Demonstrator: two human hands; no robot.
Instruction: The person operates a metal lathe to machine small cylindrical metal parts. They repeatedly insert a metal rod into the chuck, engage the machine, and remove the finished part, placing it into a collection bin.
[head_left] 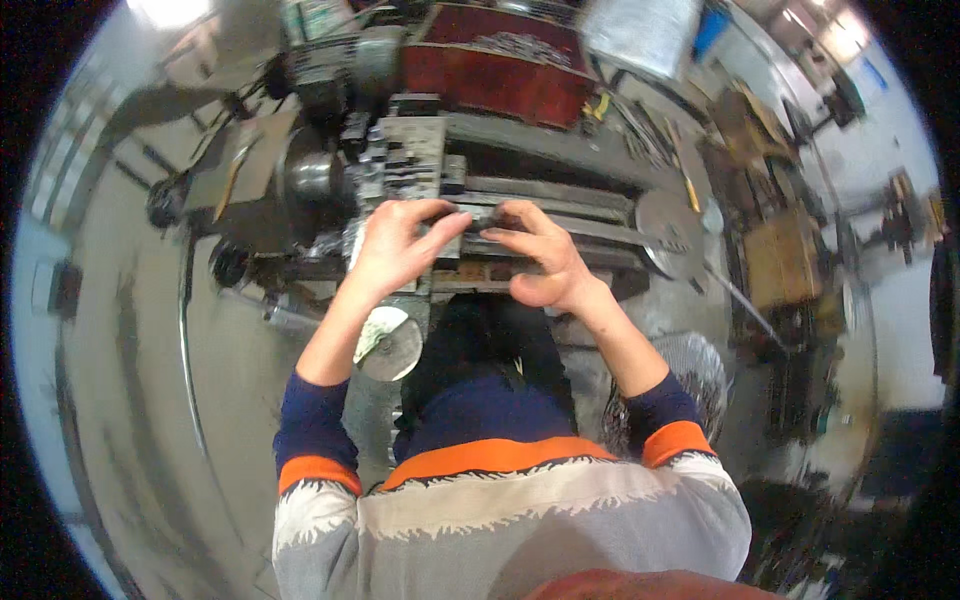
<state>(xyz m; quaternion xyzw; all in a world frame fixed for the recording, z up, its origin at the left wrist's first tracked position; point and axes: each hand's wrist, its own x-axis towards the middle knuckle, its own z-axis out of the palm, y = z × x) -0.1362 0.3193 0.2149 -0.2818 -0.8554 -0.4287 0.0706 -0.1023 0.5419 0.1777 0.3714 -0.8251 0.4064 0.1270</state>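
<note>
Knitted sweater, two bare hands, grey metal lathe

Nearest: knitted sweater in grey, cream, orange and navy (500, 510), sleeves reaching forward to both hands.

Left hand (400, 245): over the near side of a grey metal lathe with long rails (570, 205); thumb and forefinger a narrow gap apart.

Right hand (555, 265): just beside it, fingers pointing left, thumb spread wide of them.

Small dark piece (480, 217): between the two hands, at the fingertips, above the rails; cannot tell whether either hand grips it.

Near left: round grey dish (403, 352), pale green-white material at its left.

Far centre: dark red box (490, 82), small metal pieces (520, 46) on top.

Far right: slim tool with yellowish handle (693, 194).

Near right: clear plastic bag (690, 365).
</note>
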